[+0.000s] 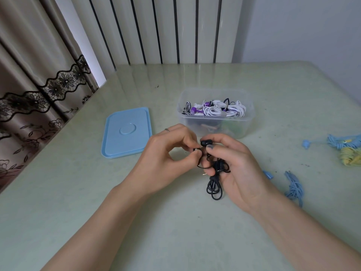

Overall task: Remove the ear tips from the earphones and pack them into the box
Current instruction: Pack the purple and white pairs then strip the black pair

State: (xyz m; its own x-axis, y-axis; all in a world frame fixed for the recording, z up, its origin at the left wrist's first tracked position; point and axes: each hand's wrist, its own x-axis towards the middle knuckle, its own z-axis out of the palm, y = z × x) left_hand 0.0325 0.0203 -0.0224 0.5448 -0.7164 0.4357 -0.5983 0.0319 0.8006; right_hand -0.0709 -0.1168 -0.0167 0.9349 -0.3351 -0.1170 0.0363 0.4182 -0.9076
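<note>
Black wired earphones (214,187) hang in a coiled bundle from my right hand (234,169), which pinches one black earbud (206,142) between thumb and fingers. My left hand (168,151) meets it from the left, its thumb and forefinger pinched on a small black piece at the earbud's end, likely an ear tip. Behind the hands stands the clear plastic box (248,122), open on top, with white, purple and black earphones inside.
The box's blue lid (127,132) lies flat to the left. Blue earphones (295,187) and a blue and yellow bundle (345,149) lie at the right, with small blue pieces nearby. A curtain hangs at the left past the table's edge.
</note>
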